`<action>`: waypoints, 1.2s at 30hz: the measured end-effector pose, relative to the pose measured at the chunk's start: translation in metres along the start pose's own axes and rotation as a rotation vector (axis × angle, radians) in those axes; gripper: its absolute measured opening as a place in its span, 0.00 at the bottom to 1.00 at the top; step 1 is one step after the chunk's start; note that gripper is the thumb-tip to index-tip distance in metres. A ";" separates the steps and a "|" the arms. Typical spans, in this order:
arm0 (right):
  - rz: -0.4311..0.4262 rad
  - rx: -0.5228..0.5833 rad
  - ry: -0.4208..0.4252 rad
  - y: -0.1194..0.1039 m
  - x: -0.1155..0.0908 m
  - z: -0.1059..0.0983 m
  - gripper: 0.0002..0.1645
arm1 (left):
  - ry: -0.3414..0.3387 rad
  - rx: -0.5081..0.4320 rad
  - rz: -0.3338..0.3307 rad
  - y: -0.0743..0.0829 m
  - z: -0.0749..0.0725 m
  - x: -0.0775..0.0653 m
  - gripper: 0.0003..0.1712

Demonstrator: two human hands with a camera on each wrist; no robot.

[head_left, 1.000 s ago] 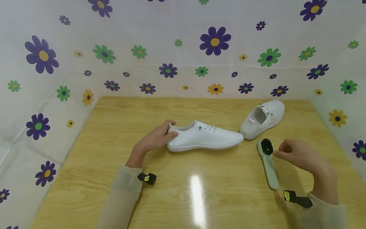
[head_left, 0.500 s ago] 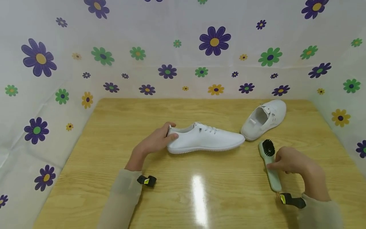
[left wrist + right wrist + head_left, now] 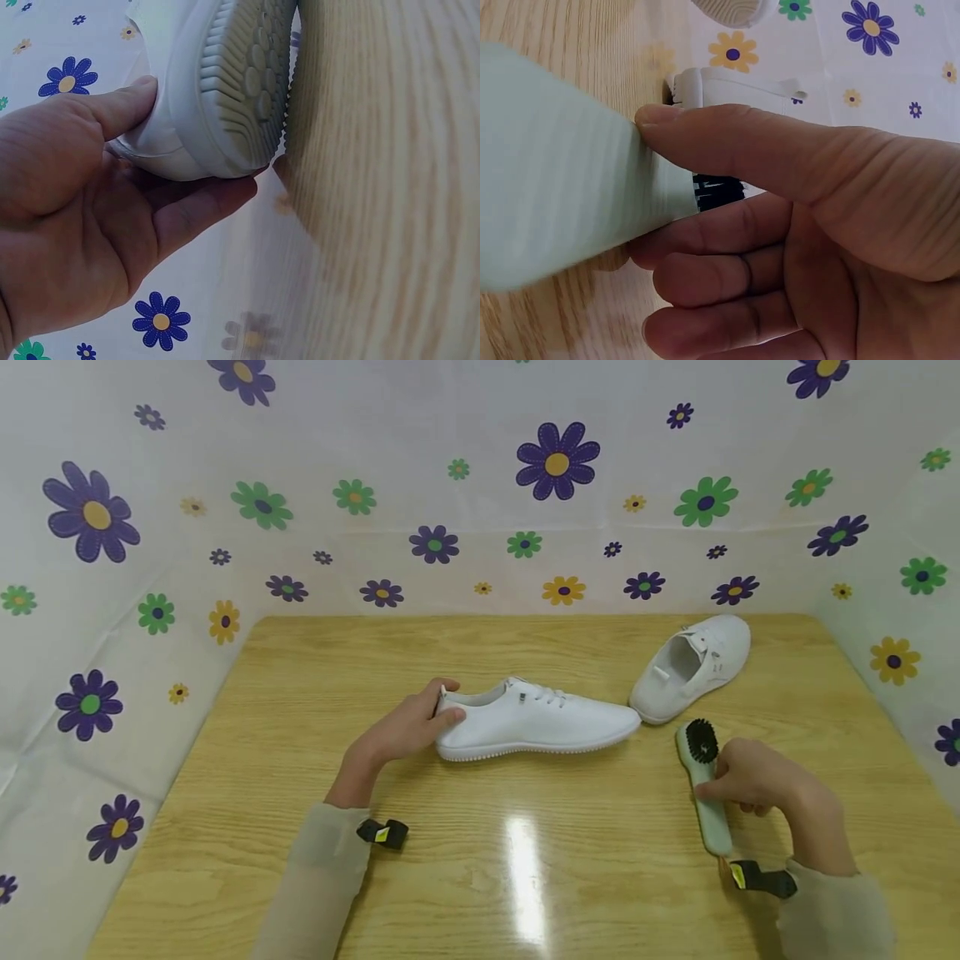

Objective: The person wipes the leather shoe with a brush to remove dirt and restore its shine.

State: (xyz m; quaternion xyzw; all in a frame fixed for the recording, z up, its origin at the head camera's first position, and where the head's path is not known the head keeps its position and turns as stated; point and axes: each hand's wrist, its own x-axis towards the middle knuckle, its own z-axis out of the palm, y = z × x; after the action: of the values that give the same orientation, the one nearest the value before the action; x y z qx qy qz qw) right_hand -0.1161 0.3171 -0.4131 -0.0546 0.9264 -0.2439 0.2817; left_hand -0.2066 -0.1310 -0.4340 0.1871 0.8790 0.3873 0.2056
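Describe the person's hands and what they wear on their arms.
The left hand and right hand are bare, without gloves. The left sleeve and right sleeve are plain light beige, ending near the wrists. By each cuff is a small black attachment with a yellow marking.

The head view looks forward and down from above the near side of the wooden tabletop (image 3: 435, 877), far enough back to catch the flowered cloth (image 3: 397, 410) over there behind it. Close in and turned sideways, the left wrist view faces past the left hand (image 3: 82, 202) to the heel of the nearer white shoe (image 3: 206, 90), which the head view shares; the right wrist view, just as near and also tipped over, looks across the right hand (image 3: 817, 217) at the pale green brush (image 3: 570, 172), likewise shared with the head view.
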 end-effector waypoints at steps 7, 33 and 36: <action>0.059 0.018 -0.032 0.001 0.000 0.001 0.15 | 0.005 0.010 0.010 -0.001 0.000 0.000 0.32; -0.244 0.318 -0.220 0.011 0.003 0.002 0.16 | 0.033 -0.015 0.016 -0.004 -0.001 -0.001 0.33; -0.359 0.359 -0.216 0.007 0.003 -0.001 0.14 | 0.032 -0.016 0.002 -0.004 -0.002 -0.001 0.32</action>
State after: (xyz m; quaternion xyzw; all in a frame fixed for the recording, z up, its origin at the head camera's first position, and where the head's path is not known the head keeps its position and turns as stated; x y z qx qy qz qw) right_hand -0.1190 0.3224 -0.4175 -0.1930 0.8082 -0.4431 0.3364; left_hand -0.2074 -0.1357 -0.4356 0.1802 0.8788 0.3975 0.1927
